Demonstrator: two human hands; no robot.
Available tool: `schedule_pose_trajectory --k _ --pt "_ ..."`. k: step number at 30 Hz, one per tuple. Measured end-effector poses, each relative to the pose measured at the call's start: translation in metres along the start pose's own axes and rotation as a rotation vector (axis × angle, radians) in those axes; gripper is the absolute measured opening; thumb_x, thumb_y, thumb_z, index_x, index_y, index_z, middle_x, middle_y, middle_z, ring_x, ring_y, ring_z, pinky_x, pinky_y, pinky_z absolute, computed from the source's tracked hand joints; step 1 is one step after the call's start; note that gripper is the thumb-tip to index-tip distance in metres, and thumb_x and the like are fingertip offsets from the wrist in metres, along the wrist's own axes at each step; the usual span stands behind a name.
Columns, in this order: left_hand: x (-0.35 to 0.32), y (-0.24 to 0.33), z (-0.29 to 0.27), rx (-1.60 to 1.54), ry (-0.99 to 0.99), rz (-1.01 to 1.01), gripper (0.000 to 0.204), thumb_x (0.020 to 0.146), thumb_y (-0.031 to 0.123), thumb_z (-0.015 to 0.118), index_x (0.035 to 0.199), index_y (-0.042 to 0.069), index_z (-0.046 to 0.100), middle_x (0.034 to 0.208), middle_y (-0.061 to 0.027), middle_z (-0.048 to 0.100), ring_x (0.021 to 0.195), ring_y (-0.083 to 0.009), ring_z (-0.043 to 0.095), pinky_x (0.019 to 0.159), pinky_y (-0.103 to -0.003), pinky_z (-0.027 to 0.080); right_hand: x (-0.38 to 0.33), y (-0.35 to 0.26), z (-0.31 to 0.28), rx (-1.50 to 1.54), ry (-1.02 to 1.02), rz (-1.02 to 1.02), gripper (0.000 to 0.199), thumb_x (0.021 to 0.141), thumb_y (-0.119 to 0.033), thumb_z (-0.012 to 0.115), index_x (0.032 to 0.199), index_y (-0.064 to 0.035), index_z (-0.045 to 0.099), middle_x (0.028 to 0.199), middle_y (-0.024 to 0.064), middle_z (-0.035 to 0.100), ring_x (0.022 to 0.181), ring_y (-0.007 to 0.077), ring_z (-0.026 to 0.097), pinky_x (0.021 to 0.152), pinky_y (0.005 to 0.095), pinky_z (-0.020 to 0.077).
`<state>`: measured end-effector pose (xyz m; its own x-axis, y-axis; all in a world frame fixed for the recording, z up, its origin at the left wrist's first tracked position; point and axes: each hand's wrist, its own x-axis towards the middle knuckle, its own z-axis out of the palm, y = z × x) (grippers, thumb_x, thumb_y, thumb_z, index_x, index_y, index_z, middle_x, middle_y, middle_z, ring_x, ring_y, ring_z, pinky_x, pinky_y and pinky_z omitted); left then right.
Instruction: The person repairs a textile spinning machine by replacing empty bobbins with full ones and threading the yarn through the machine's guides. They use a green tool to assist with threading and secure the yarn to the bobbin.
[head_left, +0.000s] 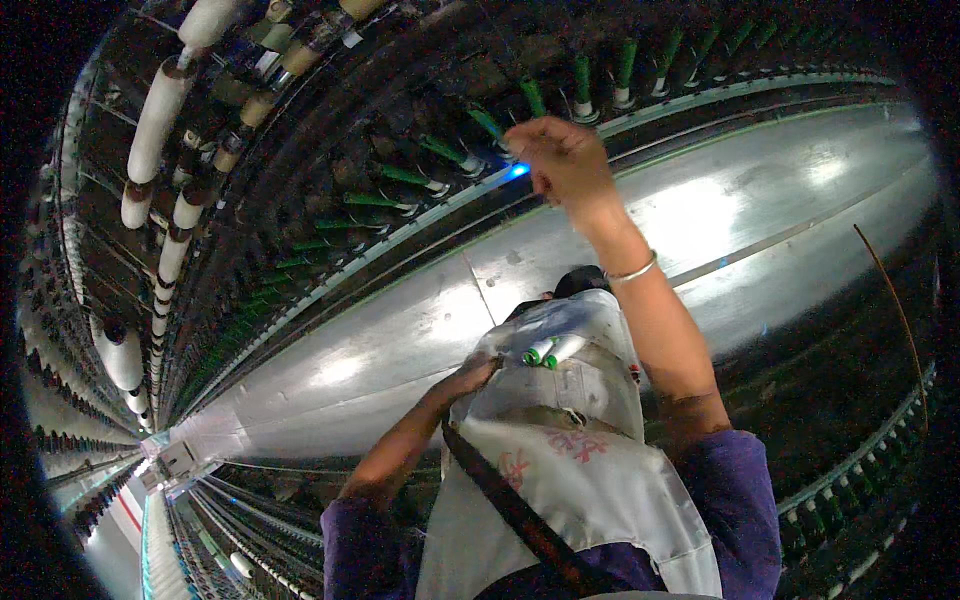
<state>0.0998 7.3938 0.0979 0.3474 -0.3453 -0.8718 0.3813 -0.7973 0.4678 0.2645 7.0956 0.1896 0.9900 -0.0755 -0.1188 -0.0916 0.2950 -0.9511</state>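
My right hand (pixel 565 165) is raised in front of the row of green bobbins on the spinning frame, its fingers curled in a pinch. Whatever they hold, if anything, is too fine to make out. Just beside these fingers shines a small blue light (pixel 518 171), and a green bobbin (pixel 487 122) leans close by. My left hand (pixel 478 373) rests at the side edge of my white apron (pixel 520 450), its fingertips hidden. Bobbins wound with white yarn (pixel 566 347), with green ends, stick out of the apron pocket in front of me.
A long shiny metal panel (pixel 700 215) runs below the bobbin rail (pixel 690 105). White roving packages (pixel 160 120) hang at the upper left. Another row of green bobbins (pixel 840 500) lies at the lower right. A thin brown rod or cord (pixel 893 290) curves at the right.
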Motion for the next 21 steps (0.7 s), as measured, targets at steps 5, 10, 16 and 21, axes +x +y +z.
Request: schedule_pose_trajectory --k 5,10,16,21 --pt "-0.011 0.005 -0.004 -0.276 -0.255 0.002 0.041 0.096 0.041 0.041 0.102 0.004 0.058 0.092 -0.0008 0.058 0.09 -0.0147 0.051 0.078 -0.033 0.042 -0.093 -0.042 0.006 -0.288 -0.758 -0.034 0.013 0.089 -0.014 0.059 0.085 -0.0051 0.068 0.064 0.005 0.062 0.057 0.0139 0.059 0.052 0.0294 0.0459" --pt "-0.018 0.07 -0.043 0.496 -0.21 0.212 0.038 0.095 0.037 0.042 0.109 0.007 0.059 0.088 -0.0188 0.064 0.083 -0.0292 0.063 0.077 -0.039 0.046 -0.176 -0.062 0.004 -0.96 -1.09 -0.088 0.012 0.081 -0.013 0.055 0.082 -0.0037 0.063 0.075 0.0193 0.065 0.073 0.0363 0.065 0.066 0.044 0.051" --pt "0.106 0.219 -0.068 -0.045 1.024 0.473 0.053 0.095 0.022 0.049 0.143 0.004 0.032 0.1 -0.0235 0.061 0.091 -0.0353 0.061 0.079 -0.041 0.045 -0.183 -0.027 0.006 -1.156 -0.828 -0.233 0.015 0.074 -0.011 0.057 0.081 -0.0008 0.065 0.071 0.0183 0.065 0.06 0.0333 0.066 0.05 0.0434 0.0512" --pt "0.166 0.263 -0.108 -0.359 1.426 0.789 0.055 0.096 0.013 0.048 0.143 -0.002 0.025 0.104 -0.0228 0.057 0.088 -0.0284 0.057 0.076 -0.039 0.044 -0.183 -0.015 -0.016 -1.214 -0.872 -0.294 0.01 0.073 -0.013 0.058 0.075 -0.0049 0.063 0.064 0.0143 0.062 0.055 0.0315 0.062 0.049 0.0425 0.0491"
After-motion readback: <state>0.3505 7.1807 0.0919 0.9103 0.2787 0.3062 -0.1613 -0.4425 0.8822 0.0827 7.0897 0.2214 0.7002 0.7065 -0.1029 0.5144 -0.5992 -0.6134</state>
